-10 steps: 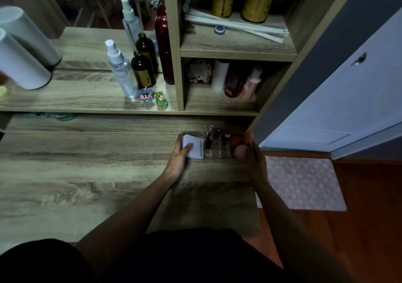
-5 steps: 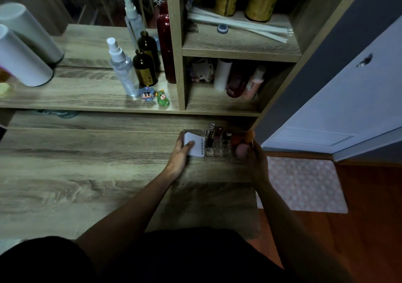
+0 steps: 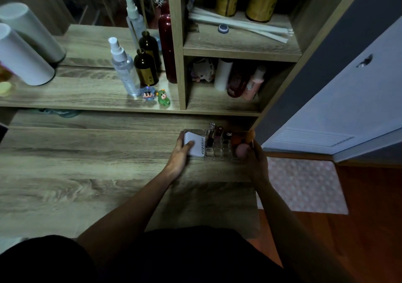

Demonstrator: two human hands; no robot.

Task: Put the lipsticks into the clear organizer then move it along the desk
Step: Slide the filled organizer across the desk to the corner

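While both grip clear organizer (image 3: 217, 150) — left hand (image 3: 178, 155), right hand (image 3: 254, 161) — box (image 3: 194, 144) reads "4U2skin".

You sit in a dim room at a wooden desk (image 3: 65, 174) with a shelf unit (image 3: 239, 50) and a mirror (image 3: 91, 4) behind it. To your right are a pale door (image 3: 348, 100), a dotted mat (image 3: 304, 185) and a reddish wood floor (image 3: 369, 239).

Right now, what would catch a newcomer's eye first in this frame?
Both hands grip the clear organizer at the desk's back right: the left hand on its left end by a white box, the right hand on its right end by pink and orange sponges. Lipsticks stand in its slots. Above, on the shelf, two small figurines sit beside a spray bottle.
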